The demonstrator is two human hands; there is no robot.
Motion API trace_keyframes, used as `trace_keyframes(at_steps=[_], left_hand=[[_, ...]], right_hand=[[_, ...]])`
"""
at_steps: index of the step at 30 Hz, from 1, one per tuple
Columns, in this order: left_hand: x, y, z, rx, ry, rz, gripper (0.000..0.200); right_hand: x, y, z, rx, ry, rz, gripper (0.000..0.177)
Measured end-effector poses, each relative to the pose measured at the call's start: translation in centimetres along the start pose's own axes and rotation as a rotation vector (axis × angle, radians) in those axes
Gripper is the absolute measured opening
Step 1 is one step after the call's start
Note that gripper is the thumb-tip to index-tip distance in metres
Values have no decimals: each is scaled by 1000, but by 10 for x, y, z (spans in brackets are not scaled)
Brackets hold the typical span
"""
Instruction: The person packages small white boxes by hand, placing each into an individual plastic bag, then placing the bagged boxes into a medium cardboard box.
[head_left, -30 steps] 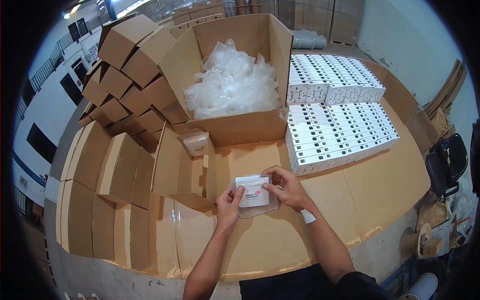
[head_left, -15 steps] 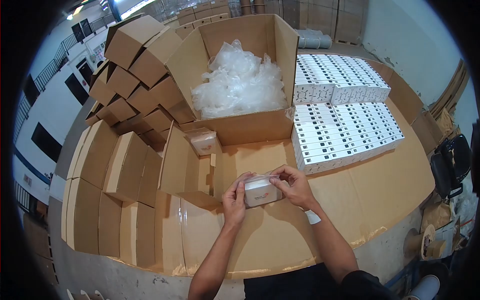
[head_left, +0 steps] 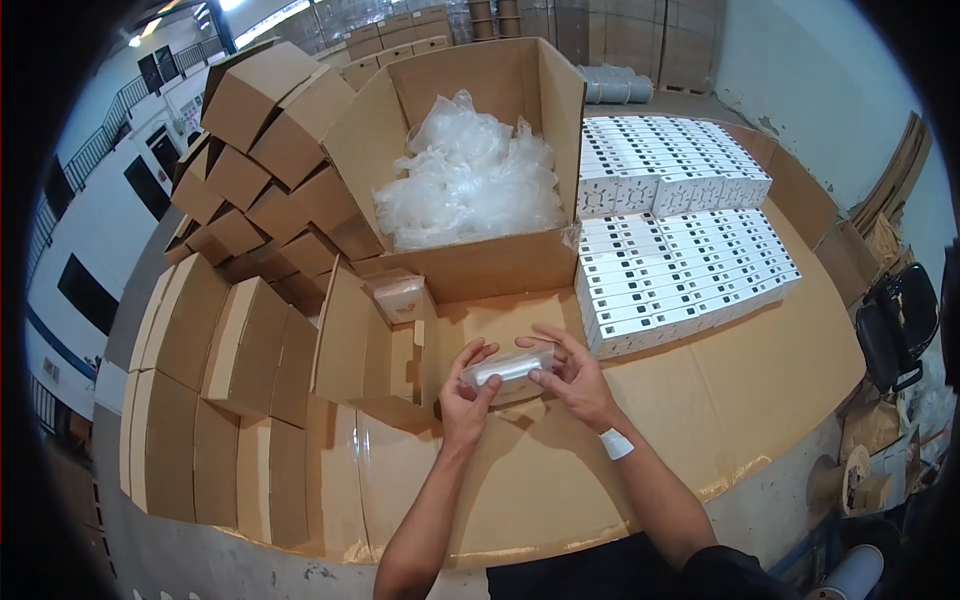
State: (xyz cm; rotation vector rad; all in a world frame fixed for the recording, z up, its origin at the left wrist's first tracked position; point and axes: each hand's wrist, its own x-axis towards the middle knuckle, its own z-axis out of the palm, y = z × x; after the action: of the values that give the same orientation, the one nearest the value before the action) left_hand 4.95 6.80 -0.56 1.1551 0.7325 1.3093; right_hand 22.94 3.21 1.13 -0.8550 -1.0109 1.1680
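Note:
A small white box in a clear plastic bag (head_left: pixel 510 370) is held between both hands above the cardboard-covered table. My left hand (head_left: pixel 466 398) has its thumb on the near side at the left end, fingers curled behind. My right hand (head_left: pixel 578 385) presses its thumb near the right end, with its forefinger stretched out past the far side. Just to the left stands an open brown carton (head_left: pixel 385 350); another bagged white box (head_left: pixel 400 298) sits at its far end.
Behind my hands, a large open carton (head_left: pixel 480 262) holds a heap of clear plastic bags (head_left: pixel 475 180). Stacked white boxes (head_left: pixel 690 285) fill the right back. Brown cartons stand at the left (head_left: pixel 165 440) and lie piled behind them (head_left: pixel 245 165). A black chair (head_left: pixel 895 320) is far right.
The bagged box has tipped, so its printed face no longer shows plainly and the plastic lies over its upper side. My right hand has shifted from the bag's top edge to the box's right end.

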Motion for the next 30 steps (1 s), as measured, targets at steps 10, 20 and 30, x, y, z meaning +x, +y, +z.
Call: trace_keyframes(at_steps=[10, 20, 30], left_hand=[[0, -14, -15, 93, -60, 46, 15], [-2, -18, -7, 77, 76, 60, 8], [0, -18, 2, -45, 164, 14, 27]], right_hand=[[-1, -4, -10, -299, -50, 69, 13], [0, 10, -10, -265, 76, 21, 13], [-4, -9, 12, -264, 204, -250, 20]])
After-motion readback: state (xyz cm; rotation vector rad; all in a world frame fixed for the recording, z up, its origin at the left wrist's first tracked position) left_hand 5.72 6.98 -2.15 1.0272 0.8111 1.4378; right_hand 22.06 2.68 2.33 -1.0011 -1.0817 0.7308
